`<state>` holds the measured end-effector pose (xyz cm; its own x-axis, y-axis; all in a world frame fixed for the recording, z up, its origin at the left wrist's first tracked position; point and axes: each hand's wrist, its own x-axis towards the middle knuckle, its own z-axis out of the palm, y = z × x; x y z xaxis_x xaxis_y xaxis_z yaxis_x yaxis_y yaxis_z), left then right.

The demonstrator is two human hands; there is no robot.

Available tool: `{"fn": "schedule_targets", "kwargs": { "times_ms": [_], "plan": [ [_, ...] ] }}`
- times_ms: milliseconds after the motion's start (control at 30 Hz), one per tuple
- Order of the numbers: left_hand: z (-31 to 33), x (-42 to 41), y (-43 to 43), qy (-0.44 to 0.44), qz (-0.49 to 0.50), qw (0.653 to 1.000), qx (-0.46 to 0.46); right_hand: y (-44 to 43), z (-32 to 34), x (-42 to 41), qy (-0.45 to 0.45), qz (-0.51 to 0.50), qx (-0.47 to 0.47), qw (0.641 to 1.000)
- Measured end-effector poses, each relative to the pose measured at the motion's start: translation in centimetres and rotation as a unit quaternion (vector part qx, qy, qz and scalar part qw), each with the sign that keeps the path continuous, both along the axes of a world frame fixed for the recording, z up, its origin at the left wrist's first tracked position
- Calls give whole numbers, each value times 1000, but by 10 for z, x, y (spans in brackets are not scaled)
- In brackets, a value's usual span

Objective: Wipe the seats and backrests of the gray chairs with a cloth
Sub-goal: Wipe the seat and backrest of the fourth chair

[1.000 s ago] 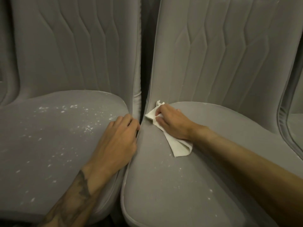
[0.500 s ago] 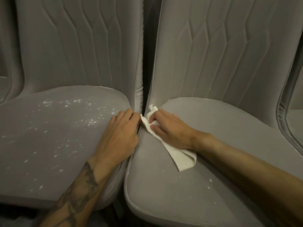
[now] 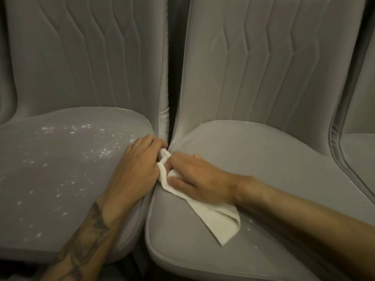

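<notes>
Two gray upholstered chairs stand side by side. The left chair's seat [image 3: 60, 169] is speckled with white crumbs. The right chair's seat [image 3: 263, 159] carries only a few specks near my forearm. My right hand [image 3: 200, 181] holds a white cloth [image 3: 219, 218] against the right seat's left edge, at the gap between the chairs. The cloth's tail trails back toward me under my wrist. My left hand [image 3: 140, 173] rests on the right edge of the left seat, fingers bent down into the gap and touching the cloth's front end. Both quilted backrests [image 3: 274, 67] rise behind.
A third gray chair [image 3: 357, 142] shows at the far right edge. A narrow dark gap [image 3: 172, 67] runs between the two backrests. Another chair's edge [image 3: 6, 78] is at the far left.
My right hand has slid the cloth leftward and toward me, from the seat's back corner to the gap. It now meets my left hand, which has stayed on the left seat's edge.
</notes>
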<state>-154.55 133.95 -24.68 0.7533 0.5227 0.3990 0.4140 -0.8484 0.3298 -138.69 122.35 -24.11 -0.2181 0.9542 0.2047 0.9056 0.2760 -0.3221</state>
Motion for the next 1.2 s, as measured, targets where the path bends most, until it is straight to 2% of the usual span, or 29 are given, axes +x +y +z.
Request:
{"fn": "schedule_targets", "kwargs": {
  "times_ms": [67, 167, 233, 367, 433, 567, 600, 767, 833, 933, 1000, 1067, 1200],
  "plan": [
    [-1, 0, 1, -2, 5, 1000, 4, 0, 5, 15, -30, -9, -6, 999],
    [-2, 2, -1, 17, 21, 999, 22, 15, 16, 47, -47, -133, -28, 990],
    [-2, 3, -1, 22, 22, 999, 31, 19, 14, 50, -41, -169, -20, 985],
    [-5, 3, 1, 12, 19, 999, 39, -20, -1, 29, -17, -74, 13, 997],
    [-7, 3, 2, 9, 24, 999, 46, -40, 3, 43, -25, -81, -4, 996],
    [-7, 4, -1, 0, 25, 998, 49, -55, 13, 91, -42, -246, -37, 968],
    [-7, 3, -1, 0, 26, 998, 49, -56, 11, 90, -45, -260, -35, 964],
    [-4, 3, 0, 14, 20, 999, 41, -77, 1, 37, -22, -139, 6, 990],
    [-3, 1, 3, 46, 7, 998, 39, -83, 9, 45, -43, -152, -12, 987],
    [-2, -9, 9, 110, -6, 993, 35, -90, 16, 76, -60, -243, -43, 967],
    [-4, -17, 12, 121, 0, 992, 38, -90, 13, 78, -54, -284, -29, 957],
    [-8, -21, 13, 111, 9, 993, 38, -85, 7, 61, -55, -271, 1, 961],
    [-12, -20, 12, 111, 18, 992, 54, -83, 2, 28, -43, -165, 20, 985]
  ]
}}
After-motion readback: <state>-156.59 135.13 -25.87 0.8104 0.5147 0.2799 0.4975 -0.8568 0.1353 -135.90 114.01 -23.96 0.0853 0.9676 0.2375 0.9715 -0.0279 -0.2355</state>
